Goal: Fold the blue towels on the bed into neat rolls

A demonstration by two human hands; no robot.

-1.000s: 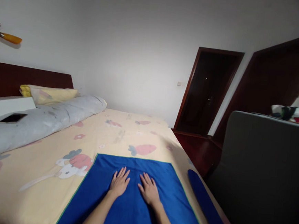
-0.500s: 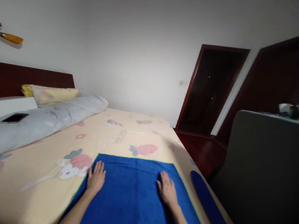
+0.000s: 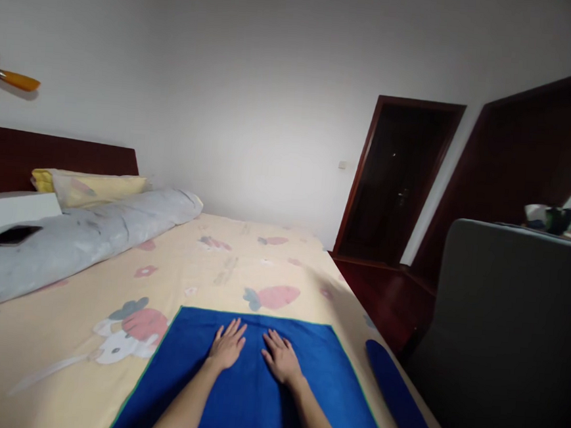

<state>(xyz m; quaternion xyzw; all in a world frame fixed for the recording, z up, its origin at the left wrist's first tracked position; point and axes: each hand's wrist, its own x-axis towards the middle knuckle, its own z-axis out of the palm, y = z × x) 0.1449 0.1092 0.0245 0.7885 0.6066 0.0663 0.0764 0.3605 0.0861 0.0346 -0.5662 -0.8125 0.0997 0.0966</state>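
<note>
Resting both hands on a flat, rectangular blue cloth with a thin green edge (image 3: 251, 396)

In the head view, the cloth lies spread out on a bed covered by a cream sheet with printed pink fruit shapes and a white animal (image 3: 188, 259). Its far edge and two far corners show in full; the near edge runs out of the picture. The left hand (image 3: 227, 348) and the right hand (image 3: 281, 359) are palms-down on its far half, side by side but apart. The fingers of both are extended and loosely spread, gripping nothing.

Judging by its drape and slight creases, the cloth should be light, soft and limp, with no stiffness of its own. It does not look fragile. It would likely slide or ruck if pushed across the sheet, and sag in the middle if lifted from one place. The best holds appear to be the two far corners, or the green edge between them, pinched between thumb and fingers.

Just beside its right edge lies a long, dark blue strip with a rounded end (image 3: 400, 394), apart from the cloth.
</note>
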